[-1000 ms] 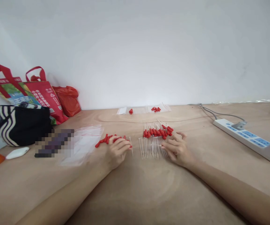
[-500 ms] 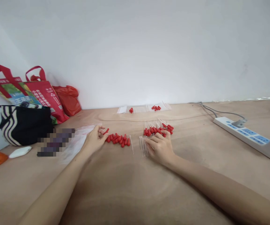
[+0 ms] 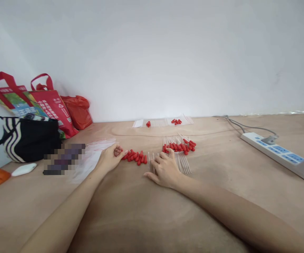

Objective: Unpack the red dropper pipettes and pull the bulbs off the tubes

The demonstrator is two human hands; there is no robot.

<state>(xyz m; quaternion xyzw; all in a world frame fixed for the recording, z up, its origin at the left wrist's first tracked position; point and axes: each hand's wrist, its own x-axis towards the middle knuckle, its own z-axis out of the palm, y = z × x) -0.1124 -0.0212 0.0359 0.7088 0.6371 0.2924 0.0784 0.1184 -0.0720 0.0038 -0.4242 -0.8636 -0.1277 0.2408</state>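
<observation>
My left hand (image 3: 111,157) is closed, its fingers curled round a red rubber dropper bulb that shows only as a bit of red at the fingertips. Just right of it lies a pile of loose red bulbs (image 3: 134,157). My right hand (image 3: 166,169) rests palm down with thumb and fingers apart, over thin clear glass dropper tubes (image 3: 149,160). More glass tubes (image 3: 183,163) fan out to its right. Beyond its fingertips is a cluster of droppers with red bulbs (image 3: 178,146) fitted on their glass stems. What lies under the right palm is hidden.
Clear zip bags (image 3: 88,160) lie left of my left hand, beside a blurred-out dark object (image 3: 64,159). Against the wall is a packed bag of tubes and bulbs (image 3: 159,122). A power strip (image 3: 278,149) stands right; a black bag (image 3: 33,138) and red bags (image 3: 53,109) stand left.
My right hand has moved left, uncovering glass tubes on its right, and its fingers have spread. My left hand has shifted slightly right, and the bulb in it is now mostly hidden.
</observation>
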